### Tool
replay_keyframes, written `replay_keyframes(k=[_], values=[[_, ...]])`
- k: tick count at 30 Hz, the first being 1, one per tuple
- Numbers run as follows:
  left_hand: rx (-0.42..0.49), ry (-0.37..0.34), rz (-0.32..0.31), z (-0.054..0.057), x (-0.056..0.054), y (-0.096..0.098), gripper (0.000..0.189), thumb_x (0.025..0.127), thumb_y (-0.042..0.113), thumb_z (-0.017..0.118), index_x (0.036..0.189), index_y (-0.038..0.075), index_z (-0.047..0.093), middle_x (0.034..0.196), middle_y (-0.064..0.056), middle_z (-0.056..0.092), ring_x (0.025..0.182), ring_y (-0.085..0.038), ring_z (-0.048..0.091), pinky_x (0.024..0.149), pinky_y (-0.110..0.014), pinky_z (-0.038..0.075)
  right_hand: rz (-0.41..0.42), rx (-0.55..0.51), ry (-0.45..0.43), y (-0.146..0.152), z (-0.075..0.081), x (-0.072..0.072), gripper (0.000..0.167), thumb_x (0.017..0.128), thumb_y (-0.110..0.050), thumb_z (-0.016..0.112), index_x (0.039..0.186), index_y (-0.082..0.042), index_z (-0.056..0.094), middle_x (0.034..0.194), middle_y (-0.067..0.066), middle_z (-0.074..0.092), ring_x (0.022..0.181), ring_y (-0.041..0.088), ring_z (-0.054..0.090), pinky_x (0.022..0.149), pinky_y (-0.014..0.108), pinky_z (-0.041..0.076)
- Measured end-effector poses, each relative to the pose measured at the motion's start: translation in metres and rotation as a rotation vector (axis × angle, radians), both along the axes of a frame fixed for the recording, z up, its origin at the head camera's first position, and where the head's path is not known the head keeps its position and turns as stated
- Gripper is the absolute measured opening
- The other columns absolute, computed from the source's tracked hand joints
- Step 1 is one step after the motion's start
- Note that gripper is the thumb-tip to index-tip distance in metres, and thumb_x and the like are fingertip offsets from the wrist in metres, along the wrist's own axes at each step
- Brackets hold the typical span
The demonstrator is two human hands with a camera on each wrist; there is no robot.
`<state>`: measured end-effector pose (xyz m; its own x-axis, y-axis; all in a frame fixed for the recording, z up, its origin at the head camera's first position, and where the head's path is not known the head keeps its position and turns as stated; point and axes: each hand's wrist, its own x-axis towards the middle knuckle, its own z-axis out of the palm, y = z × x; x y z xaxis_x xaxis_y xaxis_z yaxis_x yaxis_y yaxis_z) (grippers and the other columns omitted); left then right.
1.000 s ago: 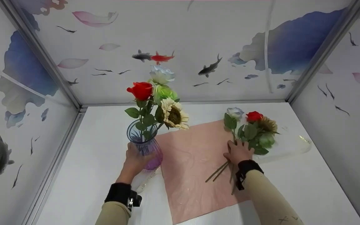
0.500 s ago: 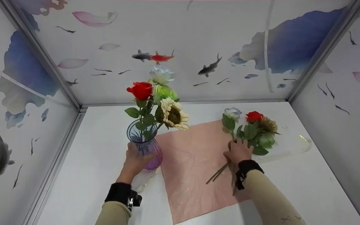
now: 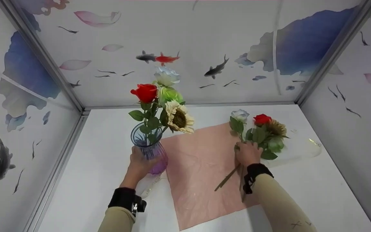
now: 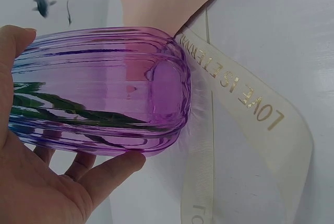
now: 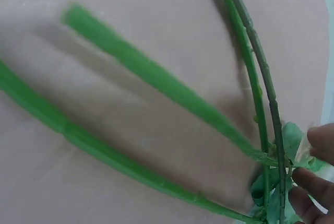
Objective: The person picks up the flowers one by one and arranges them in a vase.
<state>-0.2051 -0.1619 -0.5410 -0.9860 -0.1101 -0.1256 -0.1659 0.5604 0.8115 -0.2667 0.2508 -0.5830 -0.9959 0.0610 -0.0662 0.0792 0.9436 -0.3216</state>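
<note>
Vase (image 3: 153,152): positioned at 10 o'clock from the middle of the pink sheet (image 3: 201,177); tinted blue at the mouth, purple at the base; contact of the base with the table (image 3: 98,145) cannot be told.
Left hand (image 3: 140,166): fingers and thumb set wide apart and curved round the vase wall; vase held.
Vase flowers (image 3: 153,123): inserted; from the mouth, red rose (image 3: 145,92) at 12 o'clock, green flower (image 3: 168,95) and white flower (image 3: 167,76) at 1, cream sunflower (image 3: 179,117) at 2.
Right hand (image 3: 249,153): fingers bent at the stems (image 3: 226,178); thumb and fingertips seen slightly apart in the right wrist view; whether a stem is gripped cannot be told.
Stems: directed from the right hand toward 6 and 7 o'clock, over the sheet.
Loose flowers (image 3: 259,134): grouped between 12 and 2 o'clock from the right hand.
Ribbon (image 4: 224,72): laid beside the vase base, between 8 and 9 o'clock from the sheet's middle; marked "LOVE IS ETERNA" in gold, remainder hidden.
Walls (image 3: 179,42): printed with fish (image 3: 216,68); placed at 9, 12 and 3 o'clock.
</note>
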Motion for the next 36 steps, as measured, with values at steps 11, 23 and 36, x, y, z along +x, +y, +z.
replay_keyframes(k=[11, 23, 36], values=[[-0.028, 0.012, -0.006, -0.001, -0.002, 0.001, 0.104, 0.084, 0.032, 0.082, 0.155, -0.003, 0.015, 0.149, -0.03, 0.032, 0.142, -0.051, 0.033, 0.112, -0.066, 0.036, 0.01, -0.025, -0.194, -0.003, 0.002, -0.001, 0.058, 0.104, -0.031, 0.051, 0.153, -0.002, 0.041, 0.156, 0.031, 0.035, 0.139, 0.055, 0.027, 0.107, 0.074, 0.024], [-0.034, 0.001, -0.001, -0.001, -0.001, 0.0, 0.107, 0.084, 0.034, 0.083, 0.155, -0.005, 0.013, 0.15, -0.031, 0.031, 0.143, -0.051, 0.032, 0.112, -0.066, 0.035, -0.102, -0.279, -0.009, -0.001, 0.01, -0.003, 0.042, 0.104, -0.026, 0.054, 0.134, 0.001, 0.063, 0.142, 0.03, 0.049, 0.13, 0.05, 0.038, 0.1, 0.066, 0.029], [0.007, 0.031, -0.003, 0.0, -0.001, 0.0, 0.103, 0.082, 0.03, 0.085, 0.153, -0.001, 0.017, 0.148, -0.029, 0.036, 0.141, -0.048, 0.039, 0.113, -0.064, 0.036, -0.153, -0.575, 0.069, 0.0, 0.012, -0.006, 0.036, 0.102, -0.007, 0.053, 0.135, 0.007, 0.054, 0.112, 0.025, 0.063, 0.094, 0.034, 0.057, 0.082, 0.042, 0.044]])
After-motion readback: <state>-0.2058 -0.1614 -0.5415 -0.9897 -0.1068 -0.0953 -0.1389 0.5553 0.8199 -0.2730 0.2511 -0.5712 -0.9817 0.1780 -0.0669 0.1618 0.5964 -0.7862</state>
